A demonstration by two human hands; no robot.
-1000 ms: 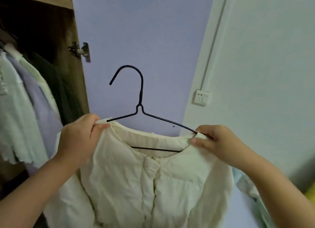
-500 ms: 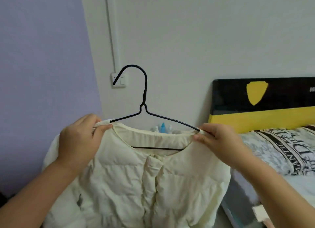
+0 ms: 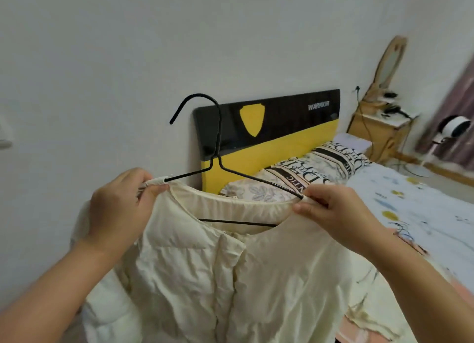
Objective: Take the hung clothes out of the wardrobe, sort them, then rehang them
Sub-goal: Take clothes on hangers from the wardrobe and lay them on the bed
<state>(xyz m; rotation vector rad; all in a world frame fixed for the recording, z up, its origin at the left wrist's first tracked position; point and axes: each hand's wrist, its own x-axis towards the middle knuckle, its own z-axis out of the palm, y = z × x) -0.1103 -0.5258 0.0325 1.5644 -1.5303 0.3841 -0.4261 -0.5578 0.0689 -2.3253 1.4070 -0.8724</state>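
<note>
Pinching the cream jacket (image 3: 246,278) shoulders, apparently over its hanger (image 3: 218,147), are both hands' fingers (image 3: 304,209).

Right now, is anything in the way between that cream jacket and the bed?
Nothing visible. Left hand and right hand hold the cream jacket on its black hanger beside the bed.
</note>
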